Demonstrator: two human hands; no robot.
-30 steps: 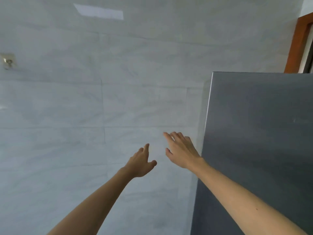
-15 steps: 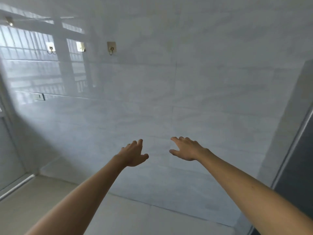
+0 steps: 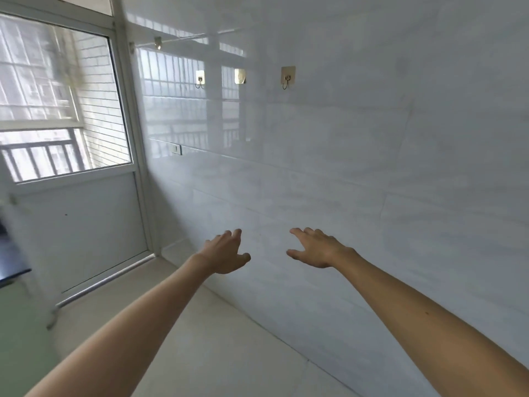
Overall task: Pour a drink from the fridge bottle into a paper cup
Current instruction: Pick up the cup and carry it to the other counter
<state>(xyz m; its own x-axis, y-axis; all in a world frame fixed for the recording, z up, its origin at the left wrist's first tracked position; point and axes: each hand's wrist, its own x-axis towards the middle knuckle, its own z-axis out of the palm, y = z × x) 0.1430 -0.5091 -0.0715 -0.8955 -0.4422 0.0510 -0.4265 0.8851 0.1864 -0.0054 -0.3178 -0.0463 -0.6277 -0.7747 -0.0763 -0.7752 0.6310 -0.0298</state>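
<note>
Bottle and paper cup lie outside this view. Both arms reach forward, left hand (image 3: 226,255) and right hand (image 3: 316,249) spread wide, palms down, holding nothing, near the glossy tiled wall (image 3: 372,167) with its hooks (image 3: 287,77).

Glossy pale marble-look wall tiles (image 3: 372,167) fill the right side, mirroring window bars. Three gold adhesive hooks (image 3: 287,77) sit high on them, a small switch plate (image 3: 175,149) lower left. A white-framed glazed door (image 3: 71,138) stands at left, daylight streaming in. Beige floor tiles (image 3: 214,339) below.
</note>
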